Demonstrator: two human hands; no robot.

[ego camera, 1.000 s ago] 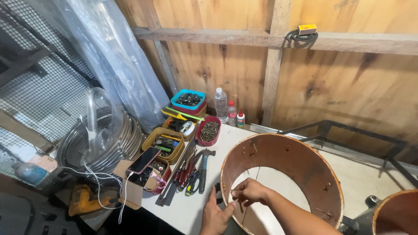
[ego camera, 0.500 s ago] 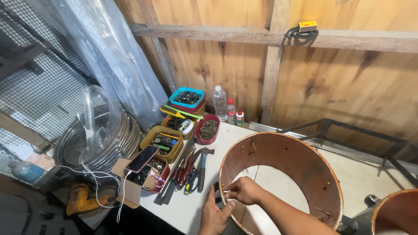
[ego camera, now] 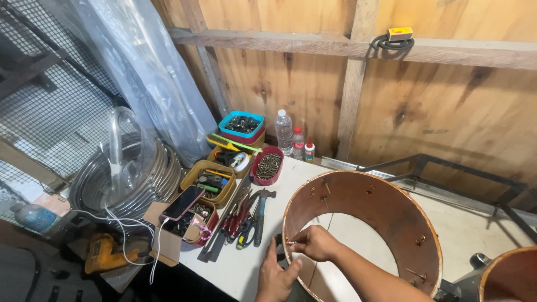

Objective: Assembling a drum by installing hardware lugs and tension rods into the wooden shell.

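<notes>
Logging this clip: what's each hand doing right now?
Left hand: open, pressed against the outside of the wooden drum shell.
Right hand: closed, pinching a small screw at the shell's inner wall.

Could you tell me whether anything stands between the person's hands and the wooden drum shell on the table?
Nothing visible does: the right hand reaches inside the wooden drum shell at its near wall, and the left hand rests against that wall's outside.

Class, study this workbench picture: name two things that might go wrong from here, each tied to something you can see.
1. The right hand pinches a small screw at the wooden drum shell's wall; it might slip and drop inside.
2. The left hand rests outside the shell by the pliers; a nudge might push tools toward the table edge.
</notes>
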